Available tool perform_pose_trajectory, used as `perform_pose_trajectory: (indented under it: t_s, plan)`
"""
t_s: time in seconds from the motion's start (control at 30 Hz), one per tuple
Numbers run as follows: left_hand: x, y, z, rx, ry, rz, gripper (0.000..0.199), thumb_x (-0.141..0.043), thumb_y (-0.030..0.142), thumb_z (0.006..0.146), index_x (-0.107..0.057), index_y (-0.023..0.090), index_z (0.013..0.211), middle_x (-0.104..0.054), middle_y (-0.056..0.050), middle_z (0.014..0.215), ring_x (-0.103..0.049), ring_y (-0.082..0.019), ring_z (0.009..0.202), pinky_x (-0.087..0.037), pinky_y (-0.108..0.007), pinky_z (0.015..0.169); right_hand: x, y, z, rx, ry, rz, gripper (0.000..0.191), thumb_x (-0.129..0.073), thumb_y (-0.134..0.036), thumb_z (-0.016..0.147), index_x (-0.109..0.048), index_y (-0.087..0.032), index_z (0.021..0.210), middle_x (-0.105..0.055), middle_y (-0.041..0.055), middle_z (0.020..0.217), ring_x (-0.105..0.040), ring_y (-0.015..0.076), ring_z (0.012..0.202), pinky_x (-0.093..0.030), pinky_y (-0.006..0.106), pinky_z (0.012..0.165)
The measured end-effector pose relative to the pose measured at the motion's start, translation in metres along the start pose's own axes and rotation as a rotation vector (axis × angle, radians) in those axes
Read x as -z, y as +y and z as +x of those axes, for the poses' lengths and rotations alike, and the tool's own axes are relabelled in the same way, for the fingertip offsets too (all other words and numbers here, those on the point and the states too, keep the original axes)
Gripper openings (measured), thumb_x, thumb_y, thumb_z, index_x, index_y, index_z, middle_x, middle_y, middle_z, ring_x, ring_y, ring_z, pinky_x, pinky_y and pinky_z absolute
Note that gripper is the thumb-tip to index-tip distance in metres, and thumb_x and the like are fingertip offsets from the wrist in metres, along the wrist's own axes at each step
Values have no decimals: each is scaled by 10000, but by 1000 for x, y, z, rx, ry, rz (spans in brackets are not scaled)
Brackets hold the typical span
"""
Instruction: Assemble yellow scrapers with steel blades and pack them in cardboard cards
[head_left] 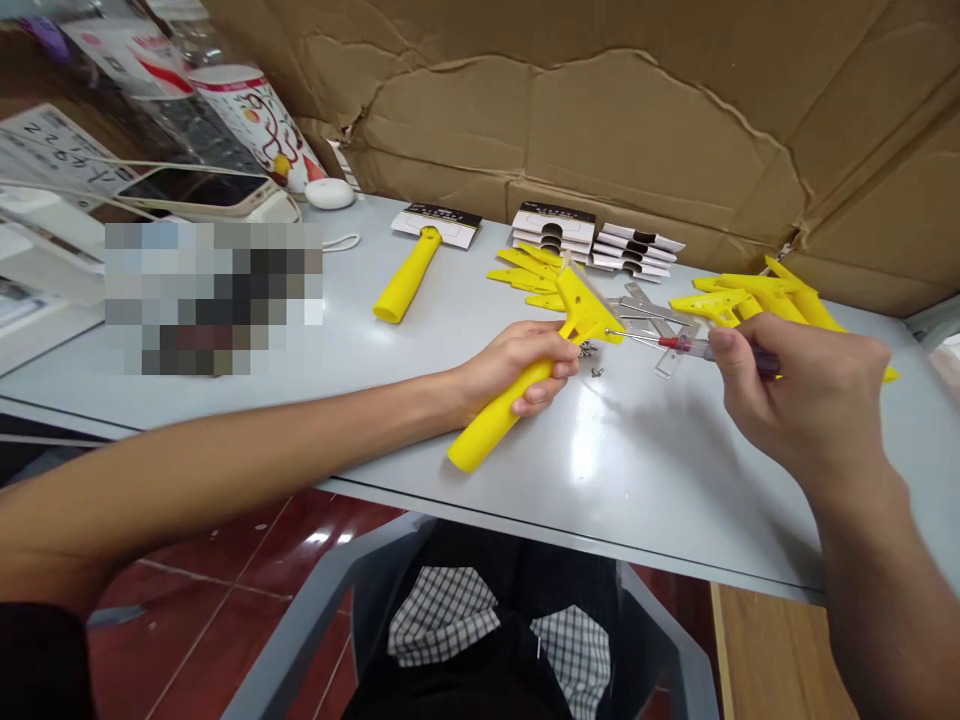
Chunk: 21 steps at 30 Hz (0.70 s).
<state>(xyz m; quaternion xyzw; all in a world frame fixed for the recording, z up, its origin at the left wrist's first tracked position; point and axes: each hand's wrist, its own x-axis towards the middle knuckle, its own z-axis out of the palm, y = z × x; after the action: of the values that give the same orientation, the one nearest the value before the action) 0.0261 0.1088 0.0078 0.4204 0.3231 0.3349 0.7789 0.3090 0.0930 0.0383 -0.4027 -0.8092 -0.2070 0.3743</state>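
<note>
My left hand (529,365) is wrapped round the handle of a yellow scraper (495,425), whose wide head points up and away. In my right hand (802,400) is a screwdriver (694,347) with a red and clear handle. Its tip meets the scraper head near the right corner; whether it sits on a screw is too small to tell. Small screws (598,372) lie on the table just beyond my left fingers. Flat metal blades (649,315) are piled behind the screwdriver shaft. Loose yellow head pieces (525,270) lie behind the held scraper.
More yellow scraper bodies (780,295) are heaped at the right. Folded cards (555,232) stand stacked along the cardboard wall (600,130). A carded yellow handle (411,280) lies left of centre. Bottles (247,115), a phone (195,190) and a white case (330,193) occupy the left.
</note>
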Motion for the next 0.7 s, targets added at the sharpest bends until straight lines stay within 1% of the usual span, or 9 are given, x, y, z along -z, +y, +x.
perform_pose_trajectory:
  t_s: [0.07, 0.13, 0.2, 0.33, 0.43, 0.5, 0.6, 0.63, 0.7]
  plan:
    - [0, 0, 0, 3, 2, 17, 244, -772, 242, 843, -555, 210, 735, -494, 68, 465, -356, -60, 288, -335, -151, 297, -1, -1, 0, -48, -32, 15, 203, -688, -320, 1004, -664, -236, 819, -598, -50, 553, -563, 150, 462, -340, 326, 509]
    - [0, 0, 0, 7, 1, 24, 255, -766, 263, 846, -553, 212, 713, -476, 63, 444, -341, -63, 279, -326, -154, 287, -1, -3, 2, -78, -57, 63, 115, -655, -285, 1005, -688, -240, 904, -648, -42, 602, -607, 163, 485, -390, 331, 522]
    - [0, -1, 1, 8, -3, 22, 262, -759, 268, 853, -551, 214, 702, -470, 61, 437, -341, -64, 275, -323, -153, 284, 1, -6, 4, -64, -56, 131, 74, -658, -245, 996, -674, -267, 927, -689, -34, 669, -642, 175, 528, -438, 341, 518]
    - [-1, 0, 1, 3, -17, 10, 248, -765, 235, 847, -562, 206, 708, -500, 61, 474, -372, -63, 283, -342, -154, 291, 7, -12, 7, -6, -82, 223, 161, -722, -160, 952, -694, -315, 980, -761, 38, 963, -702, 223, 713, -568, 386, 574]
    - [-2, 1, 0, -10, -15, -3, 221, -760, 212, 840, -583, 195, 708, -519, 56, 487, -382, -64, 285, -346, -157, 288, 9, -14, 6, 7, -109, 193, 245, -697, -121, 961, -700, -347, 1054, -756, 56, 1067, -712, 248, 799, -611, 421, 664]
    - [-2, 1, -1, -4, -11, 9, 225, -741, 217, 858, -593, 189, 691, -501, 52, 462, -377, -66, 279, -340, -154, 288, 8, -14, 6, 22, -119, 186, 261, -685, -125, 967, -683, -347, 1105, -758, 54, 1076, -717, 252, 825, -603, 413, 660]
    - [-1, 1, -1, 7, -7, 41, 253, -723, 235, 880, -588, 190, 672, -480, 43, 436, -377, -68, 276, -336, -146, 291, 4, -12, 5, 57, -70, 206, 196, -689, -182, 966, -662, -307, 1113, -774, 50, 1039, -719, 242, 797, -559, 390, 627]
    - [-1, 1, -2, 8, -6, 45, 256, -726, 237, 881, -583, 192, 674, -478, 44, 435, -375, -68, 277, -337, -144, 292, 3, -11, 5, 58, -42, 208, 147, -681, -223, 980, -660, -291, 1109, -780, 44, 1003, -716, 230, 757, -540, 382, 620]
    - [0, 1, -2, 10, -7, 42, 256, -736, 240, 880, -575, 196, 685, -478, 49, 440, -369, -66, 275, -341, -141, 293, 1, -9, 4, 17, -10, 182, 77, -621, -295, 1039, -663, -269, 1098, -758, 7, 846, -691, 198, 636, -490, 364, 599]
